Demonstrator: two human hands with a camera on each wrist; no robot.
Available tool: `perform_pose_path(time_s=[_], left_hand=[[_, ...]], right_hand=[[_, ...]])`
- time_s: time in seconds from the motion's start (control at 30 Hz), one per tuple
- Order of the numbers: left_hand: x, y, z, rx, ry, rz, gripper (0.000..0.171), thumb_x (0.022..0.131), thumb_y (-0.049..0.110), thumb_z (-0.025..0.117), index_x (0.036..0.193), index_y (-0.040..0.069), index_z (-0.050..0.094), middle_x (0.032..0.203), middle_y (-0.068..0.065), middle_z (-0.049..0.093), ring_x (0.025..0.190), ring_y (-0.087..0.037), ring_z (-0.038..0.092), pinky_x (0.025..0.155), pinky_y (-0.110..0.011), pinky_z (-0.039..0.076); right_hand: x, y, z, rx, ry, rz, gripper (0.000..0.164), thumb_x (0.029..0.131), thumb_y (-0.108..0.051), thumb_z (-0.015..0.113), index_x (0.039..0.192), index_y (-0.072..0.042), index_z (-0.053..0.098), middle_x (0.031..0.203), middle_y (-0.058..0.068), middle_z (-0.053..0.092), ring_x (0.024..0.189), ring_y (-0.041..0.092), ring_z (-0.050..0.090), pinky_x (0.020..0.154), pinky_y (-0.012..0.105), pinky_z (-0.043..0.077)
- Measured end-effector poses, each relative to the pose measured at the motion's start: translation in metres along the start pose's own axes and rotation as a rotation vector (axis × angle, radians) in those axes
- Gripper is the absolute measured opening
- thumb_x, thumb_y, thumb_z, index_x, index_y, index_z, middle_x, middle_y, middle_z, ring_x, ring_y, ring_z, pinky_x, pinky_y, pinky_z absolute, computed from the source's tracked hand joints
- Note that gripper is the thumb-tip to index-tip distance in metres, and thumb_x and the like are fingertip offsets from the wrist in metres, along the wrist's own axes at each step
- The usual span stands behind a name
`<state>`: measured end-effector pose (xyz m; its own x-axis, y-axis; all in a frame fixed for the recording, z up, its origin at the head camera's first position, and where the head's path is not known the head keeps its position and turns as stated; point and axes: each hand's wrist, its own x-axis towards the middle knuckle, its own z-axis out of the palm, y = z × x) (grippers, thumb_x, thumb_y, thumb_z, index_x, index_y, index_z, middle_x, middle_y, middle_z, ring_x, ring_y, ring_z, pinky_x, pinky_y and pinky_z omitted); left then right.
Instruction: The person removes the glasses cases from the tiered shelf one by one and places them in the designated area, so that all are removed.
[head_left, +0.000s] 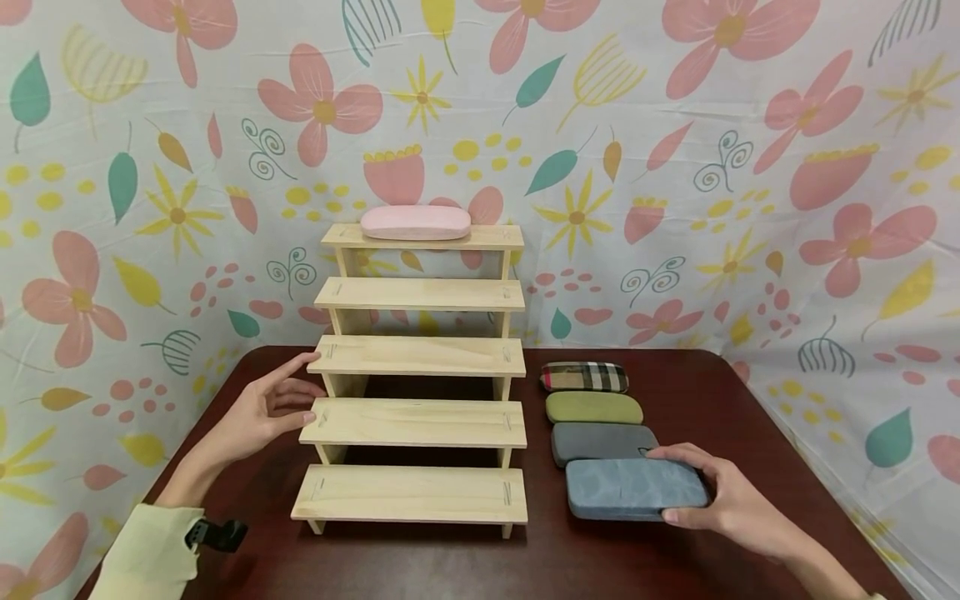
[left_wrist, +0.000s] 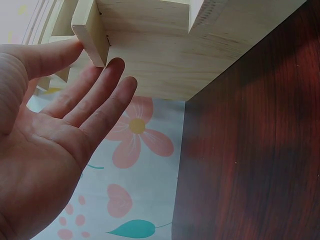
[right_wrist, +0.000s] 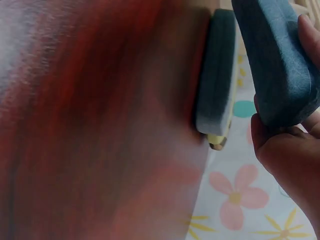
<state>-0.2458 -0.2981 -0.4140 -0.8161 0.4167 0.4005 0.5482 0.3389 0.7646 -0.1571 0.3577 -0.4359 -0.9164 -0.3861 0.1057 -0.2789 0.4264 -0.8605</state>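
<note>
My right hand (head_left: 735, 504) grips a light blue glasses case (head_left: 633, 490) by its right end, thumb in front and fingers behind. In the right wrist view that blue case (right_wrist: 275, 55) is raised off the table, apart from the grey glasses case (right_wrist: 217, 75). My left hand (head_left: 258, 412) is at the left side of a wooden stepped display rack (head_left: 412, 423). Its index fingertip touches the end of the middle step, its thumb the end of the step below. From the left wrist, the fingers look fairly straight beside a board's end (left_wrist: 92, 35).
A pink glasses case (head_left: 416, 222) lies on the rack's top step. Right of the rack, a plaid case (head_left: 583, 377), a green case (head_left: 594, 407) and the grey case (head_left: 600, 443) lie in a column on the dark red table (head_left: 420, 571). Flowered cloth (head_left: 637, 167) hangs behind.
</note>
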Motion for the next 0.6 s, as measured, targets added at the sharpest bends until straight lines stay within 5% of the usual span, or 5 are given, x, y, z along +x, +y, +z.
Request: perform_pose_path(time_s=[0.37, 0.6], left_hand=[[0.001, 0.0, 0.0, 0.002, 0.0, 0.004, 0.086, 0.092, -0.009, 0.076, 0.165, 0.006, 0.034, 0.132, -0.028, 0.062, 0.111, -0.013, 0.069, 0.089, -0.026, 0.057], [0.0, -0.001, 0.0, 0.004, 0.003, 0.006, 0.086, 0.092, -0.009, 0.076, 0.165, 0.007, 0.034, 0.137, -0.017, 0.062, 0.111, -0.013, 0.069, 0.089, -0.028, 0.058]], right_hand=[[0.001, 0.013, 0.012, -0.008, -0.021, 0.001, 0.064, 0.089, -0.009, 0.086, 0.145, -0.002, 0.058, 0.142, 0.02, 0.054, 0.121, 0.003, 0.053, 0.089, 0.023, 0.05], [0.003, 0.019, 0.014, -0.013, -0.034, 0.016, 0.065, 0.09, -0.012, 0.086, 0.147, -0.002, 0.056, 0.146, 0.022, 0.051, 0.123, -0.001, 0.052, 0.091, 0.022, 0.049]])
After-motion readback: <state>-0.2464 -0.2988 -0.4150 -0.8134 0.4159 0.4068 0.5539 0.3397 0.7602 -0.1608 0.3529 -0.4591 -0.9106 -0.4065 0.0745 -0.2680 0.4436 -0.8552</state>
